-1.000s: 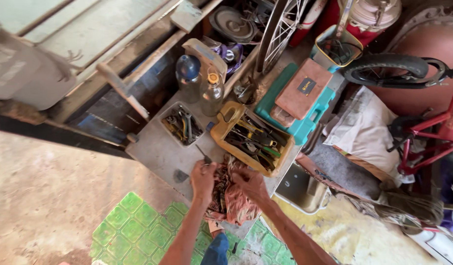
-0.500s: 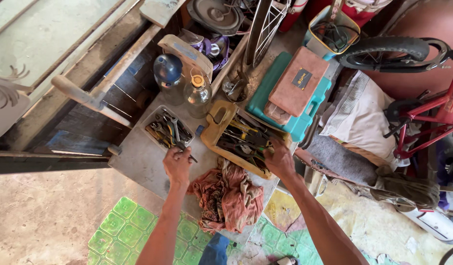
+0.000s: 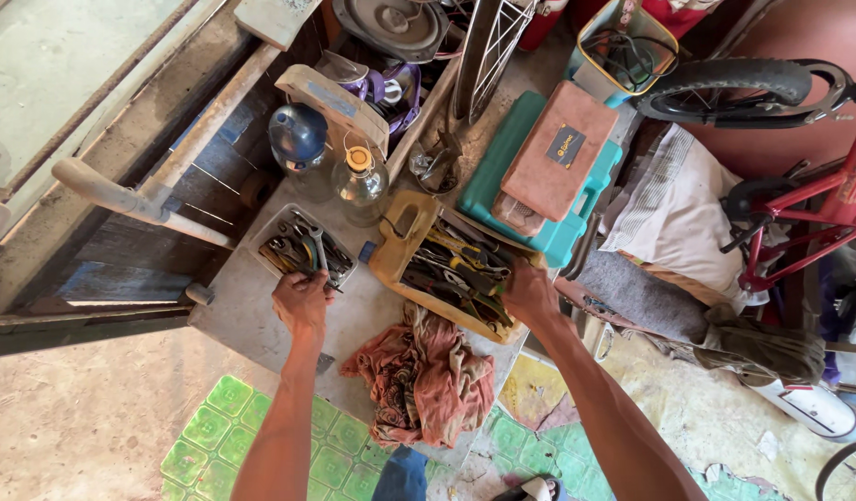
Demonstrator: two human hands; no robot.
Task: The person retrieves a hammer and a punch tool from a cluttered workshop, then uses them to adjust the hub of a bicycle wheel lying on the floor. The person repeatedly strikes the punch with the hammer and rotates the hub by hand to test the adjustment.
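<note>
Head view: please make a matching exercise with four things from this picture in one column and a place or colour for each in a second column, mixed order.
Things:
1. left hand
2. right hand
3. rag
4. glass bottle

Places or colours:
A. at the yellow tray of tools
B. crumpled, reddish, between the two forearms
C. at the small grey tray of wrenches
D. clear, with an orange cap

Pairs: 1-C, 2-A, 3-B, 4-D

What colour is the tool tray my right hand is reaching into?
Yellow tool tray, clearest in the head view.
</note>
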